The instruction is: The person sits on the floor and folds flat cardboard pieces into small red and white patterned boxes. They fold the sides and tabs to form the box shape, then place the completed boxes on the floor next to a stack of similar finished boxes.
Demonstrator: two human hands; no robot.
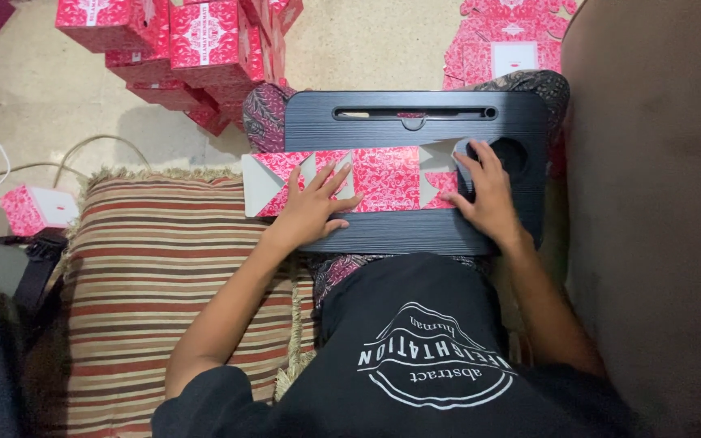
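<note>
A flat red-and-white patterned cardboard box blank (387,178) lies across a black lap tray (415,231). My left hand (311,207) presses flat on its left part, fingers spread over the folded grey flaps. Over at the blank's right end, my right hand (484,195) presses down beside the tray's round cup recess (521,156). Neither hand grips anything; both rest palm-down on the card.
A pile of assembled red patterned boxes (188,49) stands at the back left. Flat red blanks (509,45) lie at the back right. One small box (38,209) sits at left near cables. A striped cushion (156,292) is at my left, a brown seat (659,219) at my right.
</note>
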